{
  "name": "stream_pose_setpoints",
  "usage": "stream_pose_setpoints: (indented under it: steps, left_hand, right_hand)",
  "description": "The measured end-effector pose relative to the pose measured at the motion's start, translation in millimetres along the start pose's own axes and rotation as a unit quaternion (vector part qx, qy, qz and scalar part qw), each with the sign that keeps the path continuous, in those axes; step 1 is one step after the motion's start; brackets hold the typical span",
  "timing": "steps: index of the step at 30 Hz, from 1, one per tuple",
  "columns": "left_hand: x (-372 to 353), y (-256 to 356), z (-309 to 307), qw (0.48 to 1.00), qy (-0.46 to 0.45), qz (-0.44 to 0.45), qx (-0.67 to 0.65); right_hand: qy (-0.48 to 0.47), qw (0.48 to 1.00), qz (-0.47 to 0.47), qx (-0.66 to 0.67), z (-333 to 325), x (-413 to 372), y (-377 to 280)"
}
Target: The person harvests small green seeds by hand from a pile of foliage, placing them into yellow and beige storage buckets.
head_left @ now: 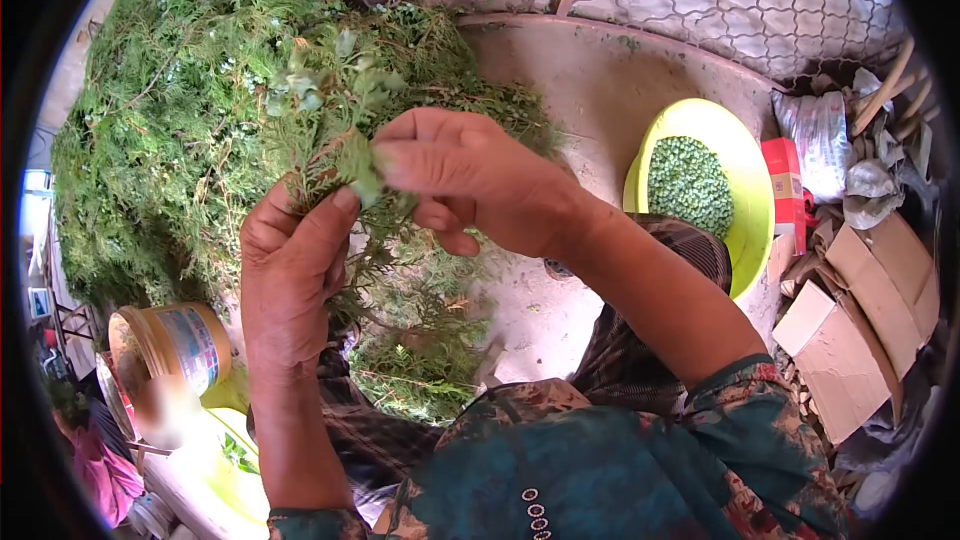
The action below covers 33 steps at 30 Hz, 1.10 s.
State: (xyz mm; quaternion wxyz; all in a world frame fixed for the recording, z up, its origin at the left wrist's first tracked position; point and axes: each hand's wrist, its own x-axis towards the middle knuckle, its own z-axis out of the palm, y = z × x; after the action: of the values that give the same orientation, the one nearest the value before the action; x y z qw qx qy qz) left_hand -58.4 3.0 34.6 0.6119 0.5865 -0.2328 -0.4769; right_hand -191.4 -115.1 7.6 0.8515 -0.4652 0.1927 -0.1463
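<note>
My left hand grips a leafy evergreen sprig by its stem, holding it upright in front of me. Pale blue-green cones show near the sprig's top. From the right, my right hand reaches to the sprig, thumb and forefinger pinched together at its side. What sits between those fingertips is blurred. Behind my hands rises a big heap of cut evergreen branches, some with small cones. Right of my knee, a yellow-green basin holds many small round green cones.
At lower left a tan bucket leans beside another yellow-green container. Flattened cardboard, a red box and plastic bags crowd the right side. A metal lattice borders the far edge.
</note>
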Motion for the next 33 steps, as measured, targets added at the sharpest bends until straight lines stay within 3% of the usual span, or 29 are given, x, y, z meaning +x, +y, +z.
stream_pose_setpoints:
  steps: [4, 9, 10, 12, 14, 15, 17, 18, 20, 24, 28, 33]
  left_hand:
    - [-2, -2, 0, 0.999, -0.033, 0.021, 0.023]
    - [-6, 9, -1, 0.996, -0.055, -0.024, 0.059]
    - [-5, 9, -4, 0.996, -0.055, -0.033, 0.062]
    - [-5, 9, -10, 0.995, -0.058, -0.045, 0.067]
    - [-5, 11, -20, 0.995, 0.018, -0.053, 0.081]
    - [-5, 14, -24, 0.998, 0.033, -0.050, 0.022]
    - [-3, 15, -29, 0.997, 0.026, -0.064, -0.023]
    - [-2, 15, -32, 0.994, 0.022, -0.081, -0.067]
    - [-2, 15, -31, 0.993, 0.021, -0.088, -0.074]
    - [0, 16, -32, 0.983, -0.030, -0.120, -0.138]
    - [4, 11, -42, 0.968, -0.038, -0.151, -0.195]
    - [7, 11, -58, 0.940, -0.008, -0.179, -0.290]
  right_hand:
    - [-0.050, 0.994, 0.017, -0.098, 9, -5, -5]
    - [-0.003, 0.987, -0.001, -0.163, 8, -3, -5]
    - [-0.033, 0.971, -0.101, -0.214, -1, 7, 13]
    - [-0.059, 0.943, -0.200, -0.260, -10, 10, 10]
    - [0.111, 0.960, -0.056, -0.252, -21, -5, -28]
    - [0.115, 0.960, -0.056, -0.251, -32, -6, -33]
    - [0.073, 0.995, -0.072, -0.022, -47, -3, -40]
    - [0.070, 0.994, -0.075, -0.021, -46, -1, -34]
    - [-0.029, 0.978, 0.020, 0.204, -31, 0, -15]
    - [-0.027, 0.978, 0.079, 0.192, -3, -5, 0]
    - [-0.040, 0.989, 0.074, 0.119, -5, -5, -6]
    - [-0.082, 0.948, 0.099, 0.290, -15, -7, -20]
